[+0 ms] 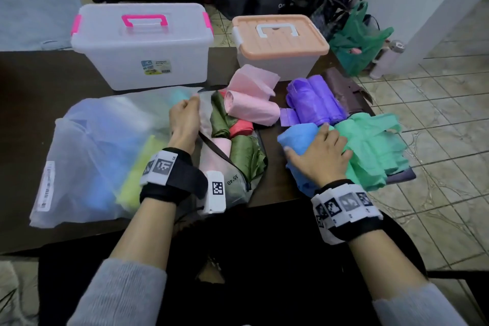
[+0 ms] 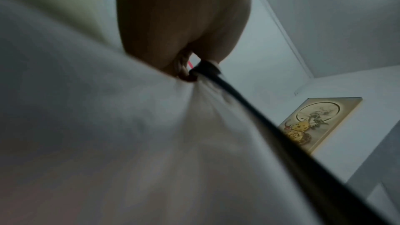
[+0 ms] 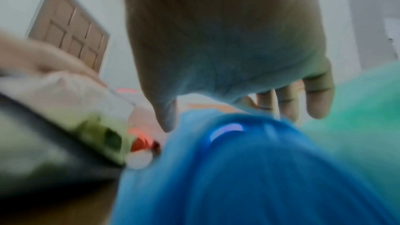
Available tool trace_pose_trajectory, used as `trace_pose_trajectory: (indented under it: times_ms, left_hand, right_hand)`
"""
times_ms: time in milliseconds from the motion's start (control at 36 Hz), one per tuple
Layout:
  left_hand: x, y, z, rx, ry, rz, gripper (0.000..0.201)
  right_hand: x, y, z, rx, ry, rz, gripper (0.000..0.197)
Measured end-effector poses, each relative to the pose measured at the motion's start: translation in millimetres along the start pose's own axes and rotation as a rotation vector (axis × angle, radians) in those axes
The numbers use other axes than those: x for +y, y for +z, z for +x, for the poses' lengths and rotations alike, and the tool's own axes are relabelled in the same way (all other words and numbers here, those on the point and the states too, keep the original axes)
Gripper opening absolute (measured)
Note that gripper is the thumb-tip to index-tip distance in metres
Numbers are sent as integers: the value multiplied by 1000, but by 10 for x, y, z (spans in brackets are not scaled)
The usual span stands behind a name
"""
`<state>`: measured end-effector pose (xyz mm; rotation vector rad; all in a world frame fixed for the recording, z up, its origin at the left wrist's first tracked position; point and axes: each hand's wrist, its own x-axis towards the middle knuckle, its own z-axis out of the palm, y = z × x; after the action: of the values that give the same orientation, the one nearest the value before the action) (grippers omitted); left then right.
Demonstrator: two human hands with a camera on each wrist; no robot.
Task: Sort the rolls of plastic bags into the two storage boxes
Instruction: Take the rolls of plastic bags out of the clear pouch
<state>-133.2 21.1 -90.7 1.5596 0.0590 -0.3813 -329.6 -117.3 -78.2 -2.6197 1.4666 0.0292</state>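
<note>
1. Dark and crowded, the counter (image 1: 31, 74) stood over a tiled floor, with shopping bags slumped against the wall behind it.
2. Two storage boxes sat at the far edge: a clear box with pink latches (image 1: 143, 45) on the left and a peach-lidded box (image 1: 280, 45) on the right. Both lids were down, so nothing could go in until they were opened.
3. Loose rolls lay in front of the boxes: a pink roll (image 1: 251, 108) with its tail unwound, purple rolls (image 1: 315, 103), a spreading green roll (image 1: 370, 145), and a blue roll (image 1: 301, 140).
4. The left hand (image 1: 185, 119) pinched the zippered edge of a frosted zip pouch (image 1: 227, 156) that held olive, red and pink rolls. A tug there could have tipped the rolls out and sent them off the near edge.
5. The right hand (image 1: 320, 153) lay spread on the blue roll, fingers relaxed, pressing rather than clutching. I judged the slippery film could slide or unravel under that palm.
6. The green roll was near the right corner of the counter; a careless sweep could have pushed it onto the floor.
7. A large frosted bag (image 1: 95, 156) with more rolls inside lay to the left, its contents blurred and hard to tell apart, so colours could have been mixed.
</note>
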Motion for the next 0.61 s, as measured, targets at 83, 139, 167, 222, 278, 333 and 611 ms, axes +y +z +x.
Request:
trace_pose_trajectory:
  times_ms: [83,139,167,222,278,333,611]
  left_hand:
    - [35,-24,52,-14,26,44,36]
    - [-4,-42,68,0,0,28,36]
    - [-25,-49,64,14,-22,11,37]
    - [-49,-65,50,27,-46,-29,36]
    - [-51,-70,39,25,-51,-56,37]
    - [-51,-72,28,24,-44,-57,38]
    - [-121,-80,47,27,-45,-164,30]
  right_hand:
    - [-68,-331,37,-40,-65,124,99]
    - [-146,-585,76,-19,-176,151,83]
    - [-197,-707,109,-4,-239,141,75]
    - [-324,-901,219,1,-369,122,62]
    - [-485,-977,383,-54,-505,106,52]
    - [-640,-934,547,-148,-604,51,47]
    - [-1083,-239,853,-410,-537,-78,81]
